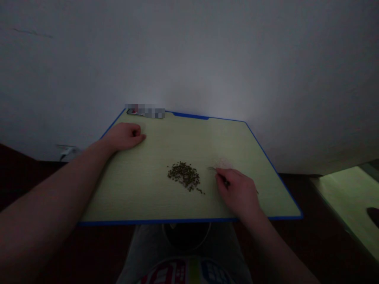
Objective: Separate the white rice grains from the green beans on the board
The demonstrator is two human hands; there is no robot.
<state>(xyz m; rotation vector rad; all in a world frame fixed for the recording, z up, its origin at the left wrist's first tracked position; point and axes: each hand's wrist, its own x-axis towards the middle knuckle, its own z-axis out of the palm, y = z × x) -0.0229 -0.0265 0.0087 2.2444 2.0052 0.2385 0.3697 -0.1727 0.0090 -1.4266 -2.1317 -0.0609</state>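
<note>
Left hand [124, 137] lies palm down near the far left corner of a pale green board [139, 189], its fingers loosely curled and holding nothing that shows. Right hand [237, 191] sits at the other side of the board, its fingers drawn narrow around a slender metal tool [212, 169]. The tool's fine tip sticks out toward a heap of small dark green seeds [185, 175], and its other end shows just past the hand; its exact type cannot be told from this dim view.

The heap lies near the middle of the board, just beside the tip but not touching it, with a few stray seeds trailing toward the right hand. The seeds look hard, rounded and very light, so they would likely roll or scatter at a careless nudge. Taking them one at a time at the heap's loose edge seems safest, since a single seed offers only a tiny surface to pinch.

The board has a smooth, finely lined surface and a bright blue plastic edging [191, 115], and it looks stiff and flat. A dark flat object [132, 112], partly blurred out, lies at its far edge. Beyond it rises a plain white wall [189, 55], while grey trousers [148, 252] and a colourfully printed shirt [189, 272] show below the near edge.
</note>
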